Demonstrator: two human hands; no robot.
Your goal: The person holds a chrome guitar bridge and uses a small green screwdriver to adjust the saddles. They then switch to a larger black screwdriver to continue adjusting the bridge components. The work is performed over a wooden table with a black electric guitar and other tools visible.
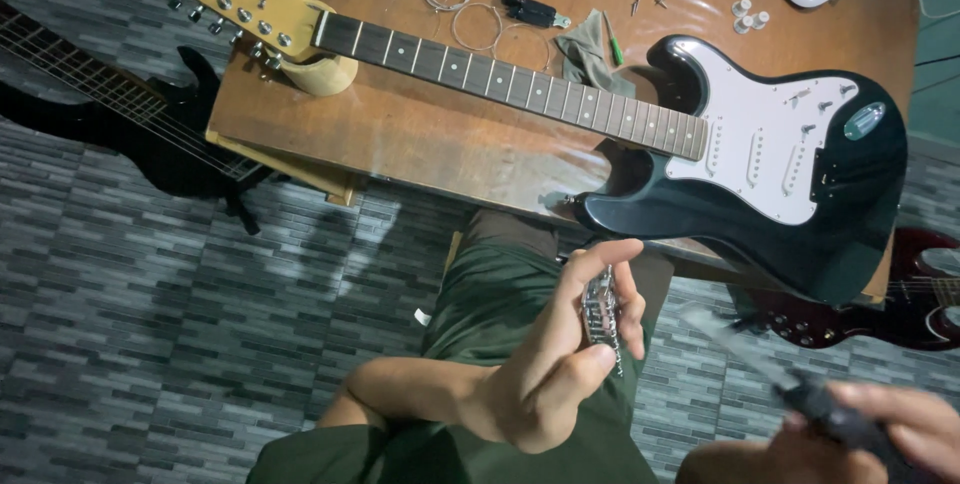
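Pinching one metal guitar bridge above your lap, your left hand gripped it; your blurred right hand clasped one dark-handled tool. Three guitars showed: one black electric guitar on the table, two on the floor.

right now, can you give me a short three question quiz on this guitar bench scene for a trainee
1. True or false: the black guitar on the wooden table has all its strings fitted.
2. What does the left hand hold?
A. a metal bridge part
B. a coil of wire
C. a cloth
3. Which hand is motion-blurred, holding a dark tool?

Key:
1. False, the fretboard shows no strings.
2. A
3. The right hand.
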